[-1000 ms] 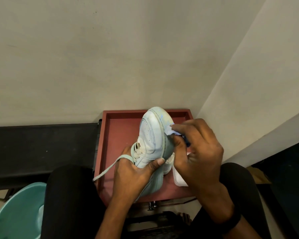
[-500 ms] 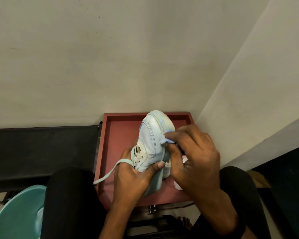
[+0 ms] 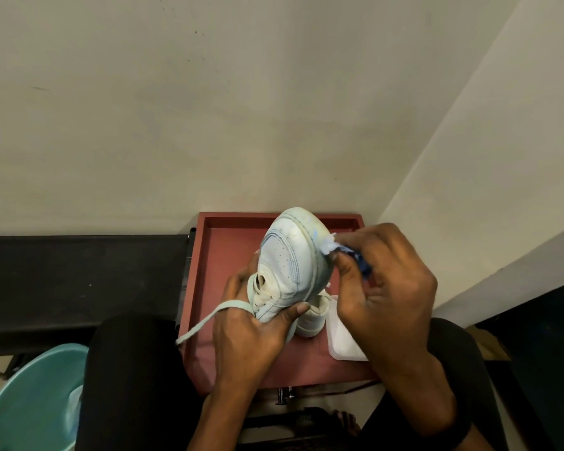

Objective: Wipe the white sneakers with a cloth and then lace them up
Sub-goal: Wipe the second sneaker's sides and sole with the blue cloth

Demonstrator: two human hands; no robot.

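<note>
Held sneaker: a white sneaker [image 3: 290, 258] is lifted above the red tray [image 3: 197, 288], toe up and pointing toward the wall [image 3: 241, 109], its sole edge turned to the right hand; faint blue smudges show on the sole rim near the toe.
Left hand: the left hand [image 3: 251, 330] grips the sneaker from below at the laced part, thumb laid across the near side, the other fingers [image 3: 238, 281] curled round the far side.
Right hand: the right hand [image 3: 388, 288] has its fingers closed on a crumpled blue-and-white cloth [image 3: 342, 250], pinching it and pressing it against the sole edge beside the toe.
Lace: one loose lace [image 3: 205, 320] runs from the eyelets over the left hand, then down and left past the tray's rim.
Second sneaker: a second sneaker [image 3: 313, 315] stands on the tray behind the held one, mostly hidden; only its pale heel end shows between the hands.
White dish: a shallow white dish [image 3: 342, 340] lies on the tray just beside the second sneaker, partly covered by the right hand.
Table: a black table [image 3: 79, 275] lies to the left, touching the tray's side.
Basin: a teal basin [image 3: 30, 402] sits low at the left, beside the person's knee in black trousers [image 3: 134, 385].
Wrist: a black wristband [image 3: 453, 431] circles the right wrist.
</note>
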